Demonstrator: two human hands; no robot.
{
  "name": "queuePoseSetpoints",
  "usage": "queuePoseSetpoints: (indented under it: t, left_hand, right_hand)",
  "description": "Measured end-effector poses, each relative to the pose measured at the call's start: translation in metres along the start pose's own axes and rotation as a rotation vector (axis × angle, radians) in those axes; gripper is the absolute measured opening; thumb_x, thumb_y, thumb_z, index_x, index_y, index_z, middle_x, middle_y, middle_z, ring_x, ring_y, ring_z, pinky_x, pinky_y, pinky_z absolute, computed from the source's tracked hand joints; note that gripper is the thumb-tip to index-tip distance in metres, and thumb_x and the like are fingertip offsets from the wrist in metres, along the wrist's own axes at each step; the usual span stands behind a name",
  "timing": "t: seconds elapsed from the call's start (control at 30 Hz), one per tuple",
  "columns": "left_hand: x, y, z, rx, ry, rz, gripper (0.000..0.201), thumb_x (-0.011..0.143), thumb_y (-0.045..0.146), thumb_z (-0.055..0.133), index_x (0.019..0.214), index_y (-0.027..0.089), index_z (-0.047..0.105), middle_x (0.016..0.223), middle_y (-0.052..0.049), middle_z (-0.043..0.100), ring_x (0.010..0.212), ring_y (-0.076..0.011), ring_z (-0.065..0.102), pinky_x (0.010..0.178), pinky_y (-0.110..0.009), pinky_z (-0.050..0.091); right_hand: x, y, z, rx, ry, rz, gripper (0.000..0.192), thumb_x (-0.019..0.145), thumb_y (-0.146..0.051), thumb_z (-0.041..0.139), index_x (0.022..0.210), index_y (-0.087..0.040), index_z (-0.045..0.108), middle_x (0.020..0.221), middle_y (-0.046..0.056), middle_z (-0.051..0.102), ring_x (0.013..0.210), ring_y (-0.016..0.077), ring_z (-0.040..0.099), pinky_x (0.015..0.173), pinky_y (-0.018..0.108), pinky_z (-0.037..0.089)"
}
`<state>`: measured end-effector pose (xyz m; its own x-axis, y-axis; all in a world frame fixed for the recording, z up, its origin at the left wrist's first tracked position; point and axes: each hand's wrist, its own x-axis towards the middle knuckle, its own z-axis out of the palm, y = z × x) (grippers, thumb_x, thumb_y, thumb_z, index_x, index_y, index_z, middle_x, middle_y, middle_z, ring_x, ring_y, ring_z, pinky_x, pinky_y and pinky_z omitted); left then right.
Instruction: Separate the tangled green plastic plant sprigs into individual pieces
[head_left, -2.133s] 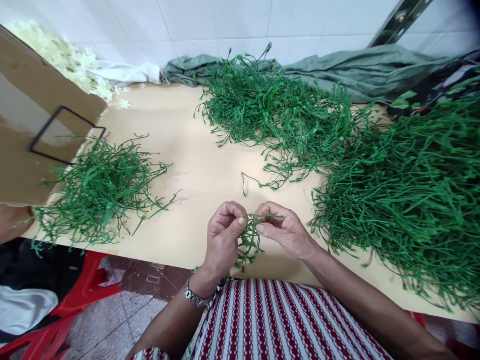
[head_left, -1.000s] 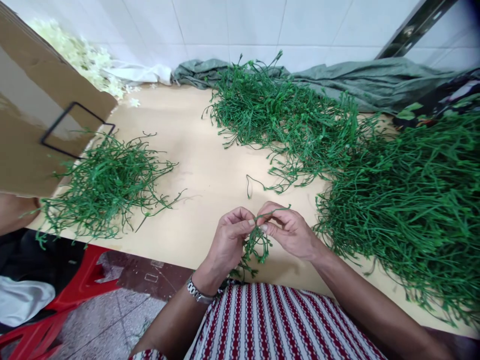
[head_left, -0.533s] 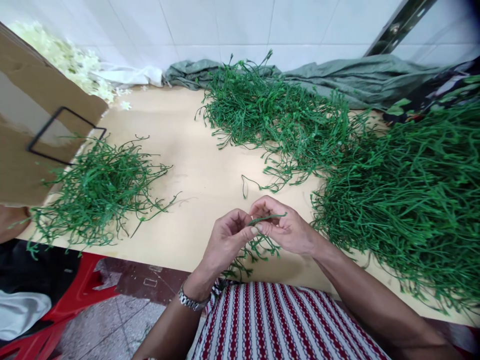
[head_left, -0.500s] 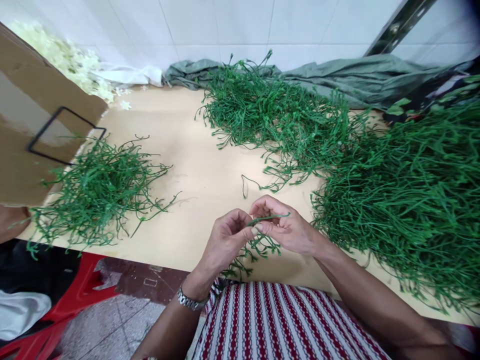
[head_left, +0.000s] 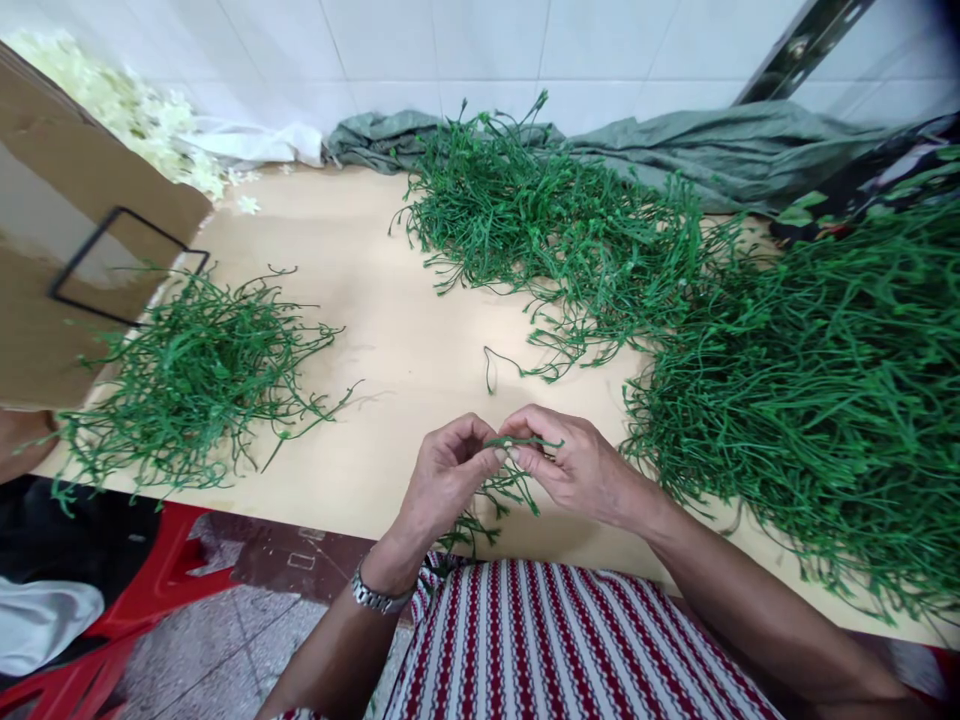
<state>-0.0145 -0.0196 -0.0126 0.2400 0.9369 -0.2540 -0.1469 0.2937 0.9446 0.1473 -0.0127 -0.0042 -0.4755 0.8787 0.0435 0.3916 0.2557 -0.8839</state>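
Note:
Close to the table's front edge, my left hand (head_left: 448,474) and my right hand (head_left: 564,462) meet with fingertips pinched together. Between them runs a thin green artificial stem (head_left: 536,441), gripped by both hands. A small pale spot shows on it where the thumbs meet; what that is I cannot make out. Beneath my hands lie several more green stems (head_left: 480,525), partly hidden by my fingers. One loose stem (head_left: 501,362) lies on the table just beyond my hands.
A big heap of green stems (head_left: 817,390) fills the right side, joined to another pile (head_left: 525,215) at the back. A smaller pile (head_left: 210,370) lies left, by a cardboard box (head_left: 82,200) and black wire frame (head_left: 82,248). Another person's arm (head_left: 22,445) shows far left.
My right hand has shifted slightly left and down, closer to my left. The stem between the hands has moved left too, and the fingertips now press together.

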Motion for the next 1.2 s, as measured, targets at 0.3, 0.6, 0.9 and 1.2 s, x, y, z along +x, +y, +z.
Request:
queuePoseSetpoints:
  t: [0.3, 0.6, 0.9, 1.2]
  left_hand:
    - [-0.001, 0.001, -0.003, 0.086, -0.005, 0.046, 0.010, 0.069, 0.020, 0.064, 0.067, 0.014, 0.055, 0.059, 0.003, 0.044, 0.054, -0.0076, 0.037, 0.049, -0.020, 0.028]
    - [-0.001, 0.011, -0.002, 0.351, -0.047, 0.054, 0.012, 0.068, 0.019, 0.063, 0.060, 0.013, 0.056, 0.057, 0.002, 0.048, 0.054, -0.0090, 0.040, 0.051, -0.022, 0.030]
    - [0.000, 0.017, -0.004, 0.497, -0.253, -0.026, 0.015, 0.060, 0.005, 0.048, 0.051, 0.016, 0.045, 0.051, 0.004, 0.037, 0.049, -0.0075, 0.032, 0.045, -0.021, 0.024]
    - [0.001, 0.016, -0.004, 0.336, -0.478, -0.167, 0.010, 0.057, 0.008, 0.049, 0.052, 0.016, 0.045, 0.051, 0.005, 0.034, 0.047, -0.0064, 0.027, 0.044, -0.022, 0.020]
  right_hand:
    - [0.003, -0.003, 0.000, 0.214, -0.017, 0.125, 0.006, 0.077, -0.013, 0.051, 0.082, -0.017, 0.053, 0.076, 0.000, 0.060, 0.072, 0.0105, 0.055, 0.063, 0.023, 0.044]
    - [0.000, -0.002, -0.004, -0.158, -0.045, -0.103, 0.010, 0.077, -0.008, 0.048, 0.081, -0.017, 0.051, 0.075, 0.002, 0.053, 0.070, 0.0124, 0.048, 0.062, 0.024, 0.038]
    - [-0.002, -0.009, -0.011, -0.549, -0.233, -0.354, 0.018, 0.071, 0.000, 0.042, 0.069, -0.016, 0.048, 0.066, 0.002, 0.045, 0.061, 0.0138, 0.036, 0.056, 0.027, 0.029]
    - [0.007, -0.001, -0.018, -0.036, -0.417, -0.282, 0.022, 0.068, 0.002, 0.043, 0.062, -0.016, 0.053, 0.064, -0.001, 0.049, 0.060, 0.0097, 0.044, 0.055, 0.023, 0.033]
